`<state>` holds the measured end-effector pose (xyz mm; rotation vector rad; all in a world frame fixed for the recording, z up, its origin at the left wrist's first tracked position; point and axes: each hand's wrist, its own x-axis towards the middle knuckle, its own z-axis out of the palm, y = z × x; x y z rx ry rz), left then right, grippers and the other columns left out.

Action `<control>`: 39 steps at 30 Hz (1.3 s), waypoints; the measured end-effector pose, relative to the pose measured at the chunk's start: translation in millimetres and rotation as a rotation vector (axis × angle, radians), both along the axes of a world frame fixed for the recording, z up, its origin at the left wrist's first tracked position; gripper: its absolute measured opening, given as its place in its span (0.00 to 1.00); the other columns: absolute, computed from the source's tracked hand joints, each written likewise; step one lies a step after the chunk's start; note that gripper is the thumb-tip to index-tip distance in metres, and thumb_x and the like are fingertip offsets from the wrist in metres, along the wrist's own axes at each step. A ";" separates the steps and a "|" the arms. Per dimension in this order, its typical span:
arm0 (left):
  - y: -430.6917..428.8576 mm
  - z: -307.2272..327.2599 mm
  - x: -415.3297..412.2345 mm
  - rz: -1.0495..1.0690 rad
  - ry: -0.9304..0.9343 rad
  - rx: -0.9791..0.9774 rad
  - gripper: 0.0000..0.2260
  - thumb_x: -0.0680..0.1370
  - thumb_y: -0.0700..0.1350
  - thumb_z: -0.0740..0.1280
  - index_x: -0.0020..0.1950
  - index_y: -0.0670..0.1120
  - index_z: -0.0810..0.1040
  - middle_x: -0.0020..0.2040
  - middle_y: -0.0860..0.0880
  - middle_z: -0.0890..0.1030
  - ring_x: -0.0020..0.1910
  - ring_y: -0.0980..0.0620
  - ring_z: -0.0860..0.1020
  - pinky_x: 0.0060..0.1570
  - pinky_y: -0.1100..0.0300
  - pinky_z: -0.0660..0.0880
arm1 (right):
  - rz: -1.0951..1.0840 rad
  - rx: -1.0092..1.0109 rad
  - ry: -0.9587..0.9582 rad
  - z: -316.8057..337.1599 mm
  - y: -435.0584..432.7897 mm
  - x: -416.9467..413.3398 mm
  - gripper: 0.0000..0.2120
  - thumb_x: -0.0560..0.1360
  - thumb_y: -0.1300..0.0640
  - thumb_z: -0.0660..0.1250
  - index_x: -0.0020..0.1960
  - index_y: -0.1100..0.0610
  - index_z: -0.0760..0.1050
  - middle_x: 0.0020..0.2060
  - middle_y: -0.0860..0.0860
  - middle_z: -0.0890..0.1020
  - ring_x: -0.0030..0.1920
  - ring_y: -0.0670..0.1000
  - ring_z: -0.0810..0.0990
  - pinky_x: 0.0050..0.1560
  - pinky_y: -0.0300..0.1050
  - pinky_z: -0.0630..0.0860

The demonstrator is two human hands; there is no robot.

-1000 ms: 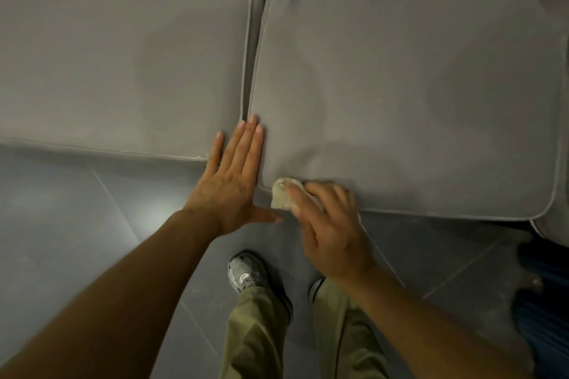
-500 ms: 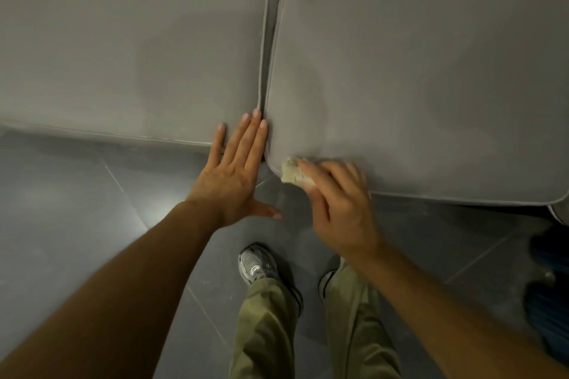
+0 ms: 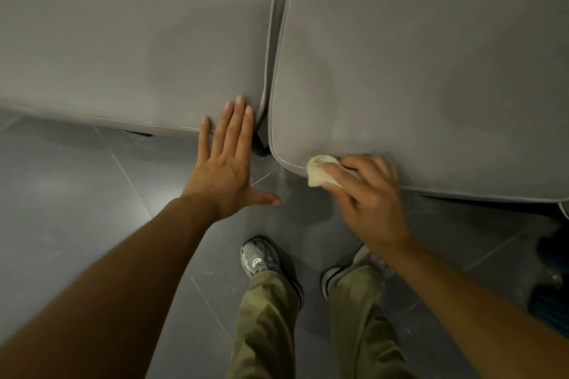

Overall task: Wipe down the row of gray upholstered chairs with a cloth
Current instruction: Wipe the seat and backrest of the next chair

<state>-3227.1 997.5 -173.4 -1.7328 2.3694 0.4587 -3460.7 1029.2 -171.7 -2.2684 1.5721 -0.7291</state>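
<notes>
Pressing a small, cream-white, bunched-up cloth [image 3: 318, 170] against the front edge of the right gray soft-covered chair seat [image 3: 431, 77], the right hand [image 3: 366, 194] has its fingers [image 3: 340, 170] curled tight around the cloth. The cloth sits right at the seat's near left corner, on the pale piped rim.

The left gray soft-covered chair seat [image 3: 129, 40] lies just beside the right seat, with a thin dark gap [image 3: 274, 40] between them. The left hand [image 3: 226, 163] is flat and wide open, holding nothing. Its fingertips [image 3: 238, 104] rest on the near right corner of the left seat, just left of the gap, and its thumb sticks out toward the cloth.

The thing that matters next is this: the front rim of the right seat runs long, away to the right of the cloth. The seat top runs up and away from the cloth. So I think the wipe should go to the right along the rim, or up over the top. The right hand is the one to do it, since it has the cloth already.

Below the seats are the dark gray tiled floor [image 3: 77, 194] and the person's own shoes.
</notes>
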 end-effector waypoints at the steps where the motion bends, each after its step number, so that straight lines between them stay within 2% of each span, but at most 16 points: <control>1: 1.1 1.0 -1.1 0.007 0.003 0.004 0.60 0.60 0.79 0.53 0.75 0.40 0.33 0.75 0.44 0.34 0.74 0.49 0.29 0.70 0.49 0.29 | -0.018 0.004 -0.013 2.9 2.3 -9.4 0.11 0.75 0.54 0.65 0.52 0.59 0.82 0.44 0.55 0.81 0.45 0.55 0.73 0.41 0.54 0.71; 5: 4.5 4.2 -5.7 0.026 0.043 0.003 0.58 0.60 0.80 0.51 0.74 0.44 0.30 0.75 0.44 0.35 0.74 0.50 0.31 0.70 0.51 0.29 | -0.116 0.031 -0.129 18.2 -3.2 8.9 0.11 0.73 0.55 0.67 0.53 0.58 0.82 0.42 0.55 0.80 0.43 0.56 0.75 0.41 0.54 0.72; 9: 6.3 0.0 -15.2 0.031 0.054 -0.010 0.59 0.61 0.81 0.51 0.75 0.44 0.32 0.76 0.43 0.38 0.75 0.50 0.33 0.71 0.49 0.33 | -0.214 0.098 -0.144 11.4 -21.8 59.1 0.14 0.72 0.47 0.65 0.49 0.56 0.82 0.40 0.53 0.78 0.43 0.52 0.70 0.43 0.49 0.66; 13: 4.9 1.5 -32.9 -0.005 0.058 0.012 0.58 0.61 0.81 0.50 0.75 0.43 0.31 0.76 0.44 0.36 0.74 0.51 0.30 0.70 0.50 0.30 | -0.219 0.058 -0.091 0.9 -3.0 15.7 0.10 0.72 0.51 0.68 0.47 0.56 0.81 0.41 0.54 0.79 0.43 0.53 0.70 0.43 0.49 0.65; 17: 2.4 5.0 -60.5 -0.019 0.070 0.035 0.59 0.61 0.79 0.52 0.74 0.43 0.31 0.75 0.46 0.34 0.73 0.52 0.29 0.71 0.48 0.30 | -0.449 0.066 -0.128 6.1 16.7 -43.7 0.11 0.72 0.52 0.69 0.45 0.60 0.80 0.42 0.57 0.78 0.43 0.58 0.73 0.43 0.57 0.70; 20: -1.5 5.2 -83.4 -0.040 0.092 0.012 0.58 0.62 0.80 0.51 0.76 0.43 0.34 0.76 0.44 0.38 0.75 0.50 0.34 0.71 0.48 0.30 | -0.549 0.096 -0.268 14.1 13.6 -32.4 0.13 0.72 0.49 0.69 0.45 0.60 0.80 0.42 0.56 0.77 0.44 0.60 0.75 0.45 0.59 0.72; 22: -3.9 4.8 -95.5 -0.045 0.118 0.003 0.58 0.62 0.79 0.52 0.76 0.41 0.39 0.76 0.42 0.42 0.75 0.49 0.40 0.70 0.49 0.32 | -0.582 0.128 -0.304 15.3 11.9 -14.2 0.15 0.70 0.46 0.68 0.46 0.58 0.80 0.43 0.55 0.78 0.44 0.59 0.76 0.48 0.54 0.71; 24: -4.2 3.4 -106.4 -0.045 0.130 -0.003 0.57 0.63 0.79 0.52 0.76 0.39 0.42 0.77 0.41 0.44 0.75 0.47 0.41 0.71 0.49 0.33 | -0.596 0.154 -0.251 11.4 12.9 -10.9 0.15 0.70 0.44 0.67 0.45 0.56 0.79 0.43 0.54 0.78 0.45 0.55 0.75 0.48 0.46 0.64; 26: -4.7 3.2 -114.7 -0.067 0.108 -0.011 0.57 0.63 0.78 0.53 0.76 0.38 0.43 0.77 0.39 0.47 0.75 0.47 0.41 0.71 0.48 0.34 | -0.567 0.144 -0.187 6.8 17.3 -26.3 0.13 0.70 0.45 0.68 0.45 0.54 0.78 0.43 0.53 0.78 0.45 0.53 0.72 0.45 0.45 0.62; 29: -5.4 6.1 -124.2 -0.102 0.073 0.010 0.57 0.63 0.78 0.53 0.77 0.40 0.41 0.77 0.39 0.46 0.76 0.48 0.41 0.70 0.49 0.33 | -0.617 0.080 -0.108 2.2 32.4 -78.8 0.08 0.71 0.49 0.69 0.47 0.51 0.74 0.42 0.56 0.77 0.44 0.57 0.72 0.43 0.49 0.64; 31: -6.1 8.8 -134.7 -0.132 0.071 0.021 0.57 0.63 0.78 0.53 0.77 0.40 0.41 0.77 0.39 0.46 0.76 0.47 0.41 0.71 0.49 0.34 | -0.728 0.050 -0.068 -0.5 38.3 -122.4 0.10 0.70 0.50 0.69 0.45 0.54 0.73 0.41 0.59 0.77 0.43 0.60 0.74 0.43 0.54 0.68; 34: -4.3 10.5 -155.9 -0.114 0.091 0.032 0.56 0.63 0.78 0.53 0.77 0.40 0.42 0.78 0.38 0.49 0.75 0.48 0.42 0.71 0.50 0.34 | -0.827 0.056 -0.148 2.3 37.8 -146.0 0.14 0.70 0.49 0.69 0.43 0.61 0.77 0.41 0.59 0.77 0.44 0.60 0.73 0.44 0.58 0.71; 39: -4.3 11.4 -191.4 -0.057 0.144 0.013 0.56 0.61 0.79 0.51 0.76 0.43 0.37 0.76 0.47 0.39 0.75 0.51 0.37 0.70 0.46 0.32 | -0.624 0.039 -0.081 2.2 38.6 -122.9 0.08 0.71 0.51 0.68 0.46 0.54 0.75 0.42 0.55 0.76 0.43 0.55 0.69 0.44 0.48 0.62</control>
